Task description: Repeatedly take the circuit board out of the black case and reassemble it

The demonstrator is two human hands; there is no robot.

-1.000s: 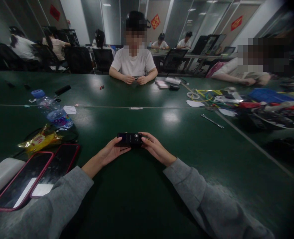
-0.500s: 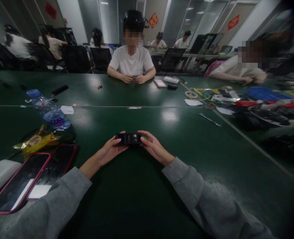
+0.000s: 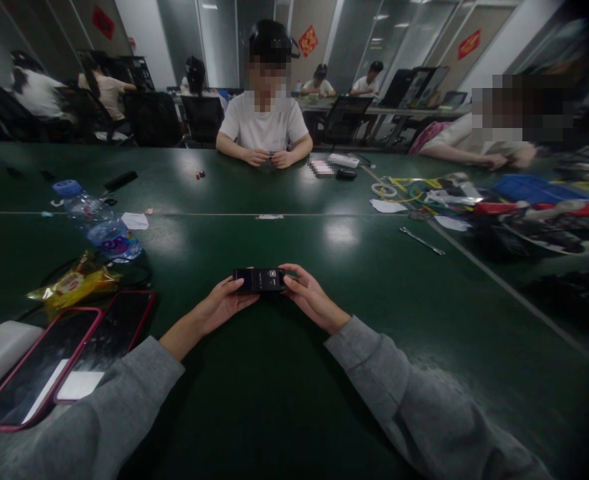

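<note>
A small black device (image 3: 260, 281) with a dark screen and some white markings is held level between both hands, just above the green table (image 3: 274, 387). My left hand (image 3: 227, 300) grips its left end, with the thumb on the front face and the fingers beneath. At the right end, my right hand (image 3: 308, 293) holds it between thumb and fingers. The fingertips under the device are partly hidden.
Left lie red-edged phones (image 3: 39, 367), a white object (image 3: 4, 347), a yellow packet (image 3: 77, 283) and a tilted plastic bottle (image 3: 99, 220). Right are a wrench (image 3: 422, 241) and a pile of cables (image 3: 449, 190). A person in white (image 3: 267, 123) sits opposite.
The device and both hands have shifted very slightly to the right in the view. Both hands keep their hold on it.
</note>
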